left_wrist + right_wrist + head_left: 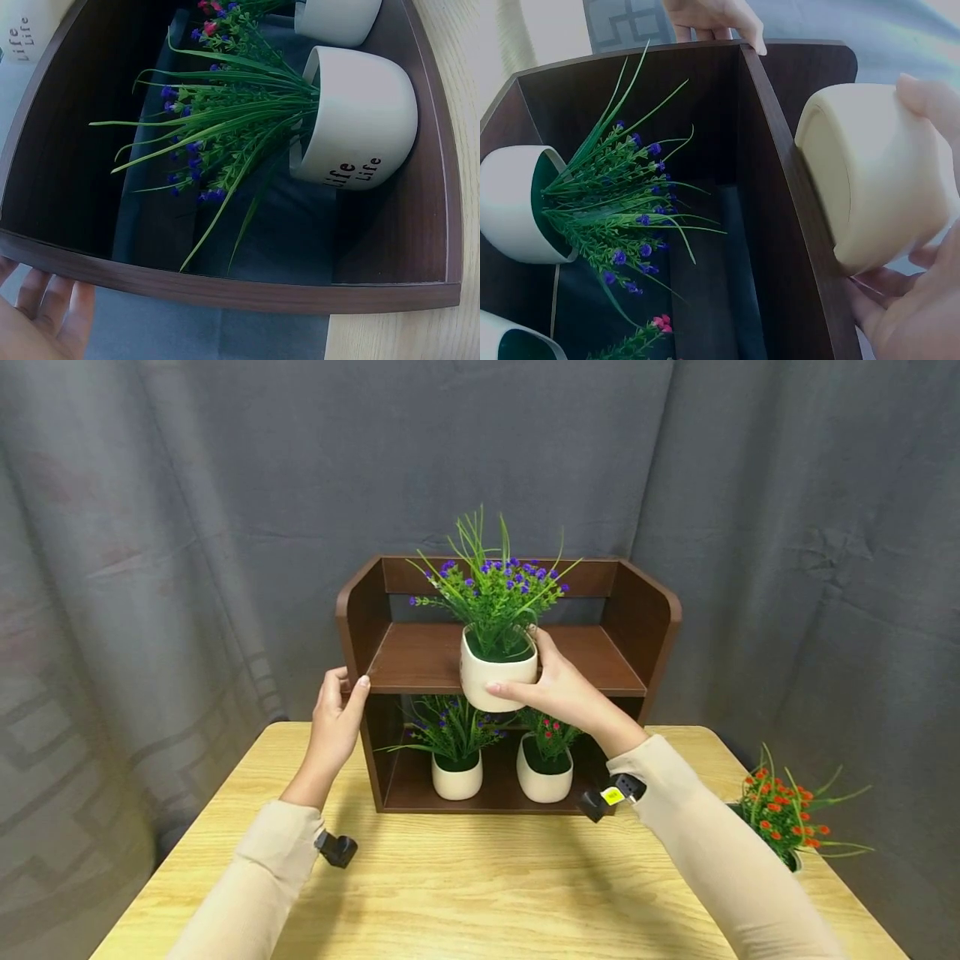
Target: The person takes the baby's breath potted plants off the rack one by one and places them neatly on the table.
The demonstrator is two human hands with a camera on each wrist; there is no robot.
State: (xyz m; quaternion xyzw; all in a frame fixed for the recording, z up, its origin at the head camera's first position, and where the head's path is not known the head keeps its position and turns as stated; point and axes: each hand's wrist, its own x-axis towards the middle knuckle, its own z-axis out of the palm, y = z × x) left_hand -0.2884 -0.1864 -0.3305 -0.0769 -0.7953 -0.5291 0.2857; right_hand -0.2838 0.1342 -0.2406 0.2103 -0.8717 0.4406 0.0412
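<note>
My right hand (562,691) grips a cream pot (498,681) of purple flowers (502,581) at the front edge of the upper shelf (420,660). The thumb lies across the pot's front, with the fingers round its right side. In the right wrist view the pot's underside (826,176) shows close to the shelf board; whether it touches is hard to tell. My left hand (335,718) holds the left side panel of the brown wooden rack (347,627), thumb at the front edge and fingers outside.
On the lower shelf stand a purple-flowered potted plant (457,781) and a red-flowered potted plant (545,783). An orange-flowered plant (783,814) is at the right of the wooden table (450,893). A grey curtain (510,452) hangs behind the rack.
</note>
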